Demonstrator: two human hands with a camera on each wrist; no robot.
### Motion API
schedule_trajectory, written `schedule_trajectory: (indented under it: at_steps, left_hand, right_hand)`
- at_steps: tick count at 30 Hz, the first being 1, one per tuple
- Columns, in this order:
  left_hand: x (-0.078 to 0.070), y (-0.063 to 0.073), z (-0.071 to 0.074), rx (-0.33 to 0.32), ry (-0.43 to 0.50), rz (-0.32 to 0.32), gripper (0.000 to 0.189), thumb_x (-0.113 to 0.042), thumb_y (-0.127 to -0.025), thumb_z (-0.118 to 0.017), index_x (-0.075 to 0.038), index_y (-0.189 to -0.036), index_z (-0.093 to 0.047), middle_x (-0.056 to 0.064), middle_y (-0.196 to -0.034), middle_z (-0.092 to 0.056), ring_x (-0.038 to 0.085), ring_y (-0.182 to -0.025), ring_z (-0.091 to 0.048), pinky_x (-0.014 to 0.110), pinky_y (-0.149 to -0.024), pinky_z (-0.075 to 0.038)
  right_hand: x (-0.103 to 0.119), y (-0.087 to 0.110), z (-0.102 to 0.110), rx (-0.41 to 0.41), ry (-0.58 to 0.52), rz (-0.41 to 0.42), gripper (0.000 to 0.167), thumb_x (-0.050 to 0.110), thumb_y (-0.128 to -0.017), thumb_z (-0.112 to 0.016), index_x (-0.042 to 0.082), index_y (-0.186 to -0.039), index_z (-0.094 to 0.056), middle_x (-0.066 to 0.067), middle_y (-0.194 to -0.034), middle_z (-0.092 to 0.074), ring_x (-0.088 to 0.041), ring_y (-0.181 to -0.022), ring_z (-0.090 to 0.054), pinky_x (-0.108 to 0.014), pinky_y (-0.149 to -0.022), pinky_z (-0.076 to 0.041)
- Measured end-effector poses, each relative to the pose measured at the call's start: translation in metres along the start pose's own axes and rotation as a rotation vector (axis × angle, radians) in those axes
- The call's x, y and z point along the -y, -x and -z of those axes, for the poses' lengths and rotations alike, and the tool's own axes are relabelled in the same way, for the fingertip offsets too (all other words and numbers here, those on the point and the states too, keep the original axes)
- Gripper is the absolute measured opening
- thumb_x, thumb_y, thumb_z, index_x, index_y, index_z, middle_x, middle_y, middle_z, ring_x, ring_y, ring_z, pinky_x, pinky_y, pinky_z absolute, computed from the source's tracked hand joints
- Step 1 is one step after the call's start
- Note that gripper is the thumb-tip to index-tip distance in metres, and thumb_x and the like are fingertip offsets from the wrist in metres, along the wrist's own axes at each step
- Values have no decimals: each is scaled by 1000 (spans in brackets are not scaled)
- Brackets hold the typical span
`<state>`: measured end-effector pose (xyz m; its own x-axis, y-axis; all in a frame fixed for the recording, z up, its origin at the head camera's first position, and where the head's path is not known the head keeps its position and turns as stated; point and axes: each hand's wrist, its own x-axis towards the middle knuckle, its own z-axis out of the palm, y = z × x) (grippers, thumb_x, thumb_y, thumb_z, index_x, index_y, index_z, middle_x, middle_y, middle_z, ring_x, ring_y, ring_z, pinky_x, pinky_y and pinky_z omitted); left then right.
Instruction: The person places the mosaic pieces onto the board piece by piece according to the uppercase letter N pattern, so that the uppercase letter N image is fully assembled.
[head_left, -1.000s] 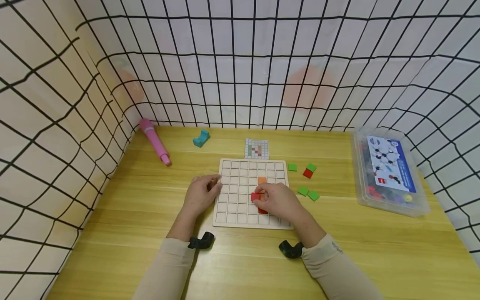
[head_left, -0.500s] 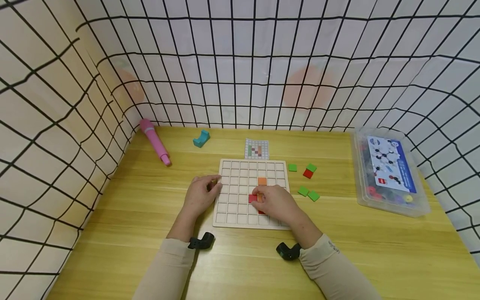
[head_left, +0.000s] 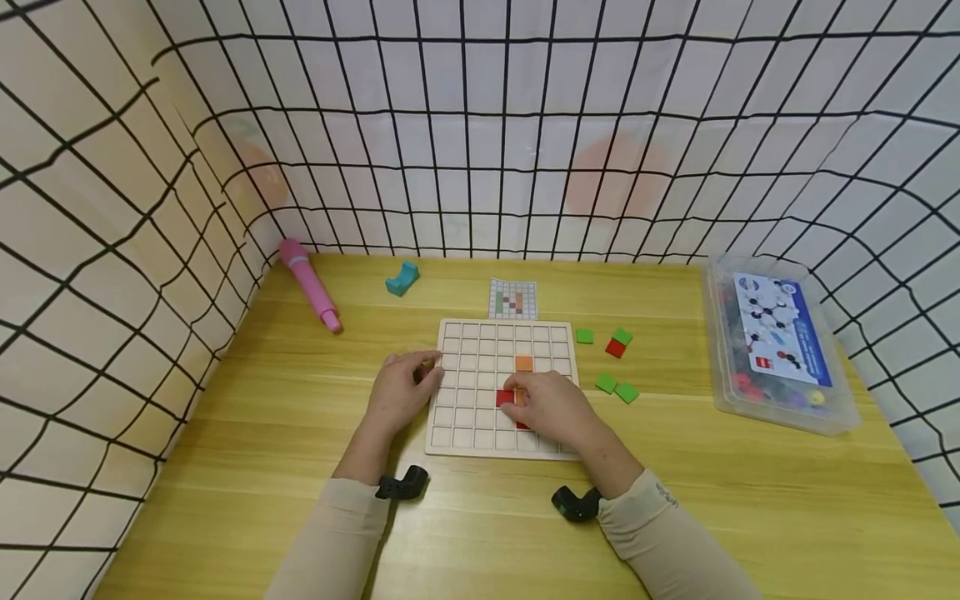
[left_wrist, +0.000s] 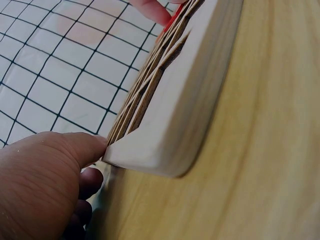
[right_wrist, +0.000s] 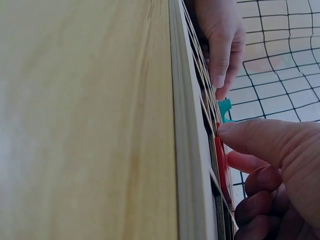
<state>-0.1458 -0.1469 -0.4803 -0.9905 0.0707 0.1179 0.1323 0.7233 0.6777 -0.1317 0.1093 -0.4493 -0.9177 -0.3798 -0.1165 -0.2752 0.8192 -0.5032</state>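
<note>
My right hand is over the square wooden grid board, its thumb and index finger pinching a small red tile at one of the cells. Right of that tile, an orange tile and another red tile are partly covered by the hand. Another orange tile lies in a cell farther back. At the board's left edge, my left hand touches the rim with thumb and index finger. In the left wrist view, the left thumb rests at the rim's corner, other fingers bent below.
Right of the board lie several green tiles and a loose red tile. A pattern card sits behind it. Farther out are a pink microphone, a teal piece and a clear plastic box. Black netting surrounds the table.
My right hand has moved slightly left and toward me with the red tile, which now sits at a cell; it barely moves over the last half second. The left hand stays still.
</note>
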Motion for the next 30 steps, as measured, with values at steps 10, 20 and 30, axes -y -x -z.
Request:
schedule_trajectory:
  at_steps: [10, 20, 30]
  left_hand:
    - [0, 0, 0, 1, -4, 3, 32, -27, -99, -67, -14, -128, -73, 5, -85, -67, 21, -83, -48, 32, -73, -38]
    - [1, 0, -1, -2, -4, 4, 32, -27, -98, -68, -15, -128, -73, 4, -85, -67, 20, -83, -48, 32, -72, -38]
    - [1, 0, -1, -5, -1, 7, 32, -26, -98, -68, -15, -127, -73, 5, -85, -67, 21, -83, -48, 31, -73, -37]
  right_hand:
    - [2, 5, 8, 7, -20, -28, 30, 32, -91, -75, 17, -117, -73, 5, -64, -54, -13, -61, -49, -29, -59, -38]
    - [-17, 6, 22, -54, -90, -82, 28, 34, -92, -72, 18, -115, -71, 3, -64, -49, -14, -57, -42, -28, -54, -32]
    - [-48, 6, 38, -102, -117, -244, 34, 38, -94, -71, 18, -122, -69, -1, -69, -49, -18, -60, -45, -30, -58, -35]
